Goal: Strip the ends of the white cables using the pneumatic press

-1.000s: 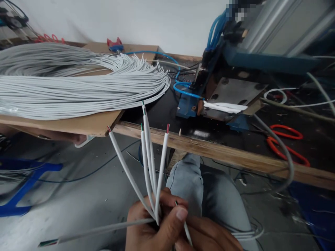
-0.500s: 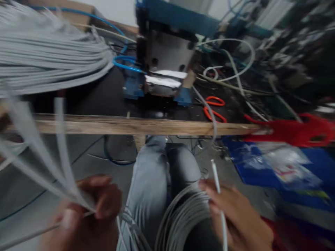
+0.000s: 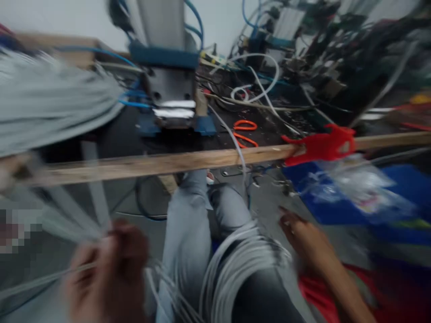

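My left hand [image 3: 112, 273], smeared by motion, is closed on grey cables [image 3: 96, 184] at the lower left. Their blurred lengths fan up from the fingers toward the bench edge, and one thin strand runs off to the left. My right hand [image 3: 305, 237] is at the lower right, fingers stretched forward, with nothing visible in it. Just left of it, a coil of grey cable [image 3: 232, 264] lies over my leg. Above my knees stands a bench press [image 3: 173, 89] with a bright metal die.
A big bundle of grey cable [image 3: 54, 103] covers the bench's left side. Orange-handled scissors [image 3: 245, 125] and a red tool [image 3: 323, 144] lie near the wooden bench edge [image 3: 182, 162]. Clear plastic bags [image 3: 363, 184] rest on blue material below. A loose cable [image 3: 235, 139] hangs over the edge.
My right hand has moved right, away from the coil, and the white cable end beside it no longer shows. My left hand still grips its cables. The view has turned right.
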### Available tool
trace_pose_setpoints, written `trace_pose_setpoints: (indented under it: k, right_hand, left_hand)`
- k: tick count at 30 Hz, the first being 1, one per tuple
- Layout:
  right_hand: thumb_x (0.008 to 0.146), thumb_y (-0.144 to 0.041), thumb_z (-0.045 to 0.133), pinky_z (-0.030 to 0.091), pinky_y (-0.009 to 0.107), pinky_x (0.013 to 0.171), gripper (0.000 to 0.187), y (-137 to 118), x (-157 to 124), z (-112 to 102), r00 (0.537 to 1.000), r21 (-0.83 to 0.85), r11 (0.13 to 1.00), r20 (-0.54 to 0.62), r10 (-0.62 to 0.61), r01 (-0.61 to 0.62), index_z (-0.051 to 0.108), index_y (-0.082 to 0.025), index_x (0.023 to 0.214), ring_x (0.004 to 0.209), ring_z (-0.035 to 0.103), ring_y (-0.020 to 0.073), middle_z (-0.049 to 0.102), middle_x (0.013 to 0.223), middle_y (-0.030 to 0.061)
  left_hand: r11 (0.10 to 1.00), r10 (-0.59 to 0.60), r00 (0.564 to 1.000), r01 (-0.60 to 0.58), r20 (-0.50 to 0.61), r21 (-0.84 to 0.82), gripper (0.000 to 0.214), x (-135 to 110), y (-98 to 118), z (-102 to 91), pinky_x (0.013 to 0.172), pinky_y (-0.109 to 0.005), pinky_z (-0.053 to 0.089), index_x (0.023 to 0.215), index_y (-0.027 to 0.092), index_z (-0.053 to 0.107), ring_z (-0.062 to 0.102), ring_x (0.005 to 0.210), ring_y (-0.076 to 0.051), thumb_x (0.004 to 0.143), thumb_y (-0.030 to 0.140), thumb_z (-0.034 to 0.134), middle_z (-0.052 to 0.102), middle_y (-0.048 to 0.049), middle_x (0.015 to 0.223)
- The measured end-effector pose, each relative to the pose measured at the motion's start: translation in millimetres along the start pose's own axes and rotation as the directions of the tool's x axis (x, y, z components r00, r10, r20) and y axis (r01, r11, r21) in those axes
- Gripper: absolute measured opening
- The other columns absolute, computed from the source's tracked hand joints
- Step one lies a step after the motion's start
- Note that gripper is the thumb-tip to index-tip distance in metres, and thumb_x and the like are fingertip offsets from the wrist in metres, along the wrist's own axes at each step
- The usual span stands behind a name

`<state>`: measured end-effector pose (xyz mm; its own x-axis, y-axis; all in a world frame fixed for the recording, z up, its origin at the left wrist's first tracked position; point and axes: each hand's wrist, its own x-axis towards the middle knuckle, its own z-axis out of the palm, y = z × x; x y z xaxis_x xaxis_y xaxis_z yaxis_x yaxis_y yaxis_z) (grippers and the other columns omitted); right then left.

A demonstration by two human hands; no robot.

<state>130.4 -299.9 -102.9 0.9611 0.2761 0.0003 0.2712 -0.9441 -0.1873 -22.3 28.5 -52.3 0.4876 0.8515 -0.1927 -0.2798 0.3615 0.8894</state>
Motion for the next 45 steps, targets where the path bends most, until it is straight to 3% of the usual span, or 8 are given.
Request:
trace_pose_setpoints:
  k: [2,6,11,17,20,25,36,45]
  right_hand:
    - [0.093,-0.025,0.058,0.062,0.035,0.061,0.03,-45,4,-8,0.987,0.151,0.976,-0.058,-0.147,0.154,0.076,-0.02,0.116,0.077,0.081,0.0285,0.082,0.101,0.0109]
    - [0.103,-0.028,0.058,0.063,0.02,0.074,0.021,-151,12,-53,0.808,0.594,0.553,-0.362,-0.465,0.584,0.074,-0.028,0.117,0.081,0.078,0.013,0.079,0.103,0.0013]
    - [0.104,-0.039,0.059,0.061,0.02,0.073,0.023,-235,39,-75,0.876,0.898,0.149,-0.349,-0.333,0.414,0.075,-0.022,0.103,0.084,0.076,0.0139,0.078,0.092,0.003]
    - [0.099,-0.043,0.065,0.037,0.018,0.036,0.03,-227,48,-64,0.966,0.887,-0.459,-0.162,-0.203,0.052,0.06,-0.022,0.078,0.042,0.038,0.0083,0.041,0.064,-0.0072]
    - [0.103,-0.045,0.058,0.019,0.019,0.031,0.034,-215,35,-58,0.938,0.971,-0.235,-0.122,-0.323,0.045,0.061,-0.023,0.076,0.04,0.022,0.0086,0.033,0.057,-0.0077]
    - [0.109,-0.04,0.049,0.053,0.022,0.049,0.036,-225,12,-36,0.84,0.844,0.265,-0.327,-0.433,0.466,0.067,-0.026,0.081,0.052,0.061,0.0147,0.061,0.06,-0.0016]
    - [0.105,-0.026,0.05,0.054,0.023,0.053,0.025,-233,17,-26,0.79,0.823,0.299,-0.261,-0.555,0.482,0.058,-0.026,0.081,0.054,0.063,0.0148,0.062,0.065,-0.0024]
    - [0.107,-0.027,0.05,0.058,0.02,0.071,0.014,-232,5,-19,0.77,0.726,0.409,-0.258,-0.583,0.553,0.062,-0.03,0.115,0.08,0.074,0.0134,0.075,0.093,-0.0031]
  left_hand:
    - [0.992,0.033,0.996,-0.043,0.082,0.119,0.028,2,5,9.7,0.045,-0.013,0.034,0.083,0.018,0.077,0.042,0.051,-0.006,0.077,0.041,0.093,0.054,0.0044,0.058]
    - [0.971,0.003,0.957,-0.073,0.291,0.229,0.035,2,3,18.2,0.043,-0.018,0.028,0.091,0.015,0.082,0.037,0.042,-0.008,0.09,0.05,0.079,0.043,0.0046,0.045]
    - [0.938,-0.056,0.911,-0.092,0.409,0.334,0.039,-11,6,29.2,0.047,-0.023,0.032,0.087,0.016,0.082,0.042,0.047,-0.009,0.09,0.055,0.077,0.05,0.0017,0.056]
    - [0.967,0.083,0.96,-0.142,0.266,0.211,0.036,7,-2,31.4,0.069,-0.023,0.053,0.082,0.021,0.08,0.065,0.077,-0.018,0.092,0.055,0.075,0.071,-0.0054,0.082]
    - [0.996,-0.02,0.995,0.012,0.094,0.087,0.033,14,-7,22.5,0.056,-0.015,0.047,0.086,0.022,0.081,0.055,0.06,-0.01,0.08,0.054,0.088,0.064,0.0,0.07]
    - [0.987,-0.096,0.995,0.092,0.031,0.13,0.036,-6,3,30.5,0.058,-0.016,0.047,0.083,0.021,0.079,0.051,0.06,-0.01,0.07,0.05,0.096,0.059,0.0012,0.066]
    - [0.993,-0.087,0.993,0.079,0.079,0.092,0.024,-1,4,30.0,0.057,-0.02,0.043,0.076,0.022,0.079,0.049,0.061,-0.011,0.077,0.042,0.092,0.06,-0.0005,0.072]
    - [0.928,0.153,0.975,-0.198,0.161,0.317,0.014,7,17,21.5,0.053,-0.016,0.046,0.072,0.024,0.078,0.057,0.055,-0.01,0.08,0.013,0.076,0.063,0.002,0.068]
